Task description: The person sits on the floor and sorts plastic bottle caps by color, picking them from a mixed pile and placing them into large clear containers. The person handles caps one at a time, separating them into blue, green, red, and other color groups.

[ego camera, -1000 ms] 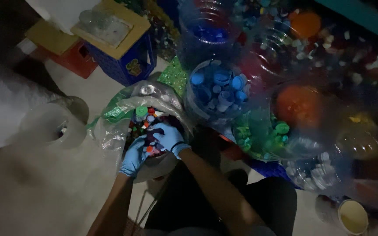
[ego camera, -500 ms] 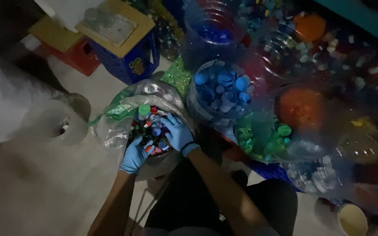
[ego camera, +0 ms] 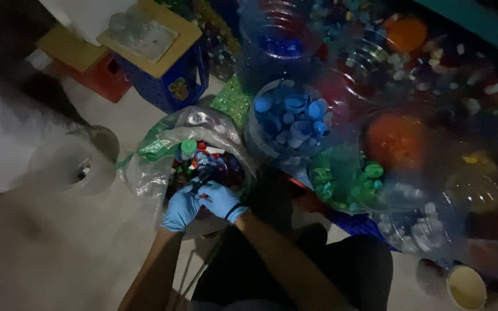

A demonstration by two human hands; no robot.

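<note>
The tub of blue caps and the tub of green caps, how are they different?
The tub of blue caps holds only blue caps; the tub of green caps holds only green. The blue one sits farther from the gloved hands, the green one closer to the person's legs. Both are clear, open and one colour each.

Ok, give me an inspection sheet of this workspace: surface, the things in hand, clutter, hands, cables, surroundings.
Surface: pale floor, dimly lit.
Job's things: clear plastic bag, open, holding mixed bottle caps of several colours.
Clutter: clear container of blue caps; container of green caps; orange-filled container; loose caps at the upper right; small pale cup.
Hands: left hand and right hand, both in blue gloves, side by side in the bag's mouth among the caps; whether either grips a cap cannot be told.
Cables: thin dark cord below the hands, between the forearms.
Surroundings: blue crate with a yellow top; red box; large white roll at the left.
</note>
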